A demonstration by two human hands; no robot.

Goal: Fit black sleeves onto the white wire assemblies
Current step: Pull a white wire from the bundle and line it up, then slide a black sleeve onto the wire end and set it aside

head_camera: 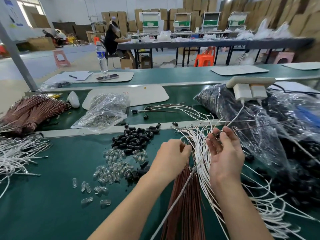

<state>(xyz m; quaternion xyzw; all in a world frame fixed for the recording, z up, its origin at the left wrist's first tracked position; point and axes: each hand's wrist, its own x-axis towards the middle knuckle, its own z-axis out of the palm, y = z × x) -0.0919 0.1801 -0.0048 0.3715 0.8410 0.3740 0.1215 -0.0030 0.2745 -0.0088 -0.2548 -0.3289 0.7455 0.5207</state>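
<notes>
1. White wire assemblies (pixel 197 141): a loose fan on the green bench (pixel 52 205) between the two hands, tips pointing away from the person. I'd expect them to be thin, light and floppy, so they will buckle if pushed from far back. Best gripped just behind the tip.
2. Black sleeves (pixel 136 139): a heap on the bench left of the fan, near the far edge, with a few strays beyond it. They are small, look like rigid plastic and will probably roll. Pick them one at a time with the fingertips.
3. Right hand (pixel 225 153): palm towards the camera. Thumb and forefinger fingertips (pixel 226 132) pinch a single wire (pixel 245 128) at its end. There is a small dark piece in the pinch, probably a sleeve, but it's too small to confirm. The other fingers are loosely curled and hold nothing.
4. Left hand (pixel 171 160): back towards the camera, fingers curled into the left edge of the fan and touching the wires. It looks like a grasp on a few of them, but the contact is hidden behind the knuckles.
5. Copper-coloured wire bundle (pixel 187 196): lies under the fan and runs back towards the person.
6. Clear bulbs (pixel 114 161): scattered just in front of the sleeve heap.
7. Plastic bag of black parts (pixel 233 108): on the right, touching the outer wires.
</notes>
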